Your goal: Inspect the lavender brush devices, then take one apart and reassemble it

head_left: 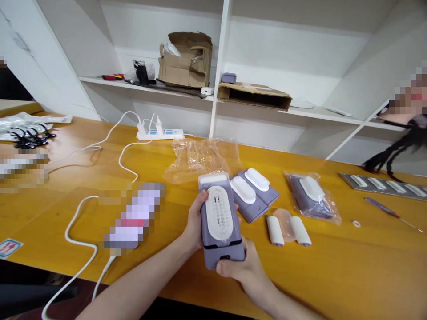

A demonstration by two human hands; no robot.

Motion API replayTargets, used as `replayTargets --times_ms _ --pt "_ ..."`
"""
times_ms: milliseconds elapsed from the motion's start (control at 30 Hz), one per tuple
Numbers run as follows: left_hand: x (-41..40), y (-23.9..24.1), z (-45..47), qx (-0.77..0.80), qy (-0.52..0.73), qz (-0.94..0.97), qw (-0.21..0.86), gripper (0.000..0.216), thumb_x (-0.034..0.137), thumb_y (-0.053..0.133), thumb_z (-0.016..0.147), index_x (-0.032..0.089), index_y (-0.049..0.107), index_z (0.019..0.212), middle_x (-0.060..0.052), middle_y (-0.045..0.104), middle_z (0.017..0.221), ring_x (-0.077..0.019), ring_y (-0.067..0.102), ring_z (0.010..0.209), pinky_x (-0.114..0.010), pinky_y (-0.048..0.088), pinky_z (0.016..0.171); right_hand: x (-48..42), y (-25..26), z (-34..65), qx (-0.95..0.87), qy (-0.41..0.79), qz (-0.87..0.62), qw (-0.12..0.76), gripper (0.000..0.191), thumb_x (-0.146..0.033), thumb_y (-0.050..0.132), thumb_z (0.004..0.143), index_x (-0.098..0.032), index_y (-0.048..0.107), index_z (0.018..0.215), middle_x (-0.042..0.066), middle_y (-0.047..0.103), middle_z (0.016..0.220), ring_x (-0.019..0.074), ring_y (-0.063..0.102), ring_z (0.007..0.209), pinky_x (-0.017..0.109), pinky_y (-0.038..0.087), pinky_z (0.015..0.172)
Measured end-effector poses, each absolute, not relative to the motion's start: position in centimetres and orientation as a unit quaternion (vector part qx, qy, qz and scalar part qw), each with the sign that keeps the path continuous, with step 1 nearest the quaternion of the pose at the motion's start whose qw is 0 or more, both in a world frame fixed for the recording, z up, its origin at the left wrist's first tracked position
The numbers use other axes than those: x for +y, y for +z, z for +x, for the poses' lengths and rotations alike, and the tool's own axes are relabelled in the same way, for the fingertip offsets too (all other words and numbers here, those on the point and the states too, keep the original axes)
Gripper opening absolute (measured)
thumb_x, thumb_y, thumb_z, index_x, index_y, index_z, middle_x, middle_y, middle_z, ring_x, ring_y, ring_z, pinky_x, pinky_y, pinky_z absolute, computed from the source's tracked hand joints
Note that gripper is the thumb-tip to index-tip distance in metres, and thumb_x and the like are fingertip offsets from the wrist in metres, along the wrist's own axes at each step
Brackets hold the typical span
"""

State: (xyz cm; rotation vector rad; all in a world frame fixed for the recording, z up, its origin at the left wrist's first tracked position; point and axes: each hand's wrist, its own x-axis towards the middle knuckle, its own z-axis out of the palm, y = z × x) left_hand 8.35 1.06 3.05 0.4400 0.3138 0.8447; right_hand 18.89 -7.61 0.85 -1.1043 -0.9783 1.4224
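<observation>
I hold a purple device [220, 222] with a white oval brush pad on its face, upright over the wooden table [350, 266]. My left hand [193, 222] grips its left side, fingers wrapped behind it. My right hand [238, 266] is closed under its lower end. Just beyond it lie two more purple devices [253, 193] with white pads, side by side. Two white rollers [288, 231] rest on the table to the right, with a clear round piece between them. A bagged purple device [312, 198] lies further right.
Empty clear plastic bags [200, 160] lie behind the devices. A white power strip [160, 133] and its cables [80, 231] run across the left of the table. Grey strips [383, 184] and a purple tool [383, 209] lie far right. Cardboard boxes [187, 60] sit on white shelves. Another person's hair shows at right.
</observation>
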Motion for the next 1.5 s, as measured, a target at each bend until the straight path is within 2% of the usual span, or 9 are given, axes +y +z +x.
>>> replayTargets --times_ms 600,900,1000,1100,1167,1267,1367,1433,1500 --pt "1.2 3.2 8.1 0.152 0.403 0.219 0.875 0.055 0.055 0.048 0.074 0.007 0.064 0.098 -0.017 0.07 0.089 -0.0314 0.068 0.07 -0.038 0.051 0.059 -7.4 1.0 18.9 -0.419 0.596 -0.455 0.512 0.032 -0.031 0.08 0.05 -0.017 0.059 0.07 -0.004 0.052 0.061 0.0111 0.039 0.056 0.024 0.033 0.052" --pt "1.4 3.2 8.2 0.161 0.404 0.258 0.863 0.055 0.055 0.054 0.072 0.01 0.064 0.103 -0.015 0.071 0.087 -0.0314 0.068 0.075 -0.038 0.052 0.063 -7.0 0.4 18.6 -0.357 0.612 -0.484 0.514 0.04 -0.039 0.082 0.045 -0.018 0.051 0.06 -0.01 0.035 0.046 0.0044 0.021 0.042 0.02 0.016 0.039" --pt "1.8 3.1 8.2 0.21 0.403 0.248 0.856 0.053 0.057 0.054 0.074 0.011 0.065 0.098 -0.014 0.071 0.089 -0.03 0.067 0.079 -0.038 0.051 0.068 -7.0 0.9 18.5 -0.351 0.595 -0.507 0.515 0.037 -0.036 0.08 0.048 -0.019 0.051 0.064 -0.01 0.038 0.047 0.0046 0.024 0.041 0.02 0.02 0.039" --pt "1.8 3.2 8.2 0.278 0.458 0.246 0.808 0.046 0.055 0.058 0.073 0.014 0.065 0.093 -0.01 0.071 0.09 -0.0266 0.065 0.086 -0.035 0.049 0.076 -6.8 1.8 19.1 -0.421 0.509 -0.548 0.513 0.032 -0.031 0.077 0.05 -0.018 0.056 0.071 -0.004 0.054 0.058 0.0108 0.044 0.049 0.024 0.037 0.047" --pt "1.5 3.4 8.1 0.277 0.515 0.262 0.768 0.044 0.054 0.059 0.074 0.018 0.064 0.1 -0.006 0.07 0.099 -0.0244 0.062 0.095 -0.032 0.048 0.08 -6.6 2.2 19.8 -0.484 0.389 -0.612 0.489 0.032 -0.029 0.074 0.054 -0.018 0.059 0.081 0.002 0.063 0.069 0.018 0.055 0.061 0.029 0.044 0.056" --pt "0.5 3.4 8.1 0.234 0.562 0.284 0.741 0.055 0.058 0.059 0.072 0.029 0.053 0.119 -0.002 0.066 0.112 -0.0248 0.059 0.103 -0.033 0.048 0.081 -6.3 1.8 20.9 -0.554 0.158 -0.716 0.394 0.033 -0.032 0.068 0.064 -0.019 0.057 0.092 0.006 0.067 0.07 0.0259 0.061 0.064 0.034 0.046 0.056" --pt "-0.2 3.1 8.4 0.221 0.571 0.307 0.729 0.059 0.049 0.067 0.07 0.027 0.051 0.122 -0.004 0.067 0.109 -0.0253 0.059 0.104 -0.034 0.047 0.083 -6.3 0.6 21.3 -0.593 -0.012 -0.745 0.307 0.025 -0.027 0.058 0.072 -0.018 0.057 0.095 0.011 0.066 0.075 0.0275 0.062 0.059 0.035 0.046 0.051" --pt "-0.1 2.9 8.5 0.214 0.571 0.323 0.724 0.053 0.04 0.068 0.071 0.022 0.055 0.119 -0.006 0.069 0.103 -0.026 0.06 0.103 -0.034 0.046 0.085 -6.5 0.2 21.1 -0.617 -0.039 -0.724 0.305 0.026 -0.024 0.055 0.074 -0.018 0.056 0.099 0.012 0.066 0.081 0.027 0.063 0.061 0.035 0.047 0.054" --pt "0.5 2.8 8.2 0.196 0.568 0.325 0.731 0.048 0.038 0.069 0.07 0.017 0.059 0.112 -0.008 0.071 0.094 -0.0284 0.062 0.098 -0.036 0.047 0.084 -6.8 0.3 20.9 -0.638 0.012 -0.689 0.345 0.036 -0.027 0.06 0.073 -0.019 0.053 0.108 0.012 0.065 0.089 0.0279 0.064 0.07 0.037 0.049 0.061"
